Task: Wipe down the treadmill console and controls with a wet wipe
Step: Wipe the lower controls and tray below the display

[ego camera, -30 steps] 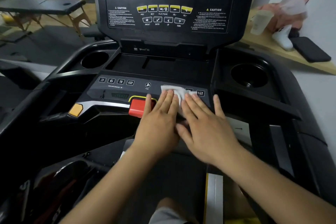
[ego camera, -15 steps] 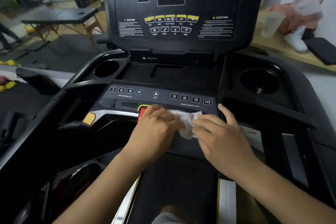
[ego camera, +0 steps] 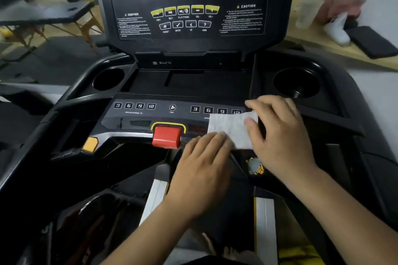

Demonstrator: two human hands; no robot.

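Observation:
A white wet wipe (ego camera: 231,129) is spread flat over the right end of the black treadmill console's lower control panel (ego camera: 163,114), partly covering the speed keys. My right hand (ego camera: 280,135) pinches the wipe's right edge between thumb and fingers. My left hand (ego camera: 204,168) holds its lower left corner, fingertips curled onto it. The red stop button (ego camera: 167,136) sits just left of the wipe. The upright display panel (ego camera: 189,6) with yellow keys stands behind.
Cup holders sit at the left (ego camera: 108,79) and right (ego camera: 296,83) of the console. An orange button (ego camera: 90,144) is at the left handle. A wooden shelf (ego camera: 323,54) at the right carries a white bottle, a dark pad and a pink bag.
The wipe was bunched between both hands near the stop button; now it is unfolded and stretched flat, further right. My right hand has moved right and up along the panel.

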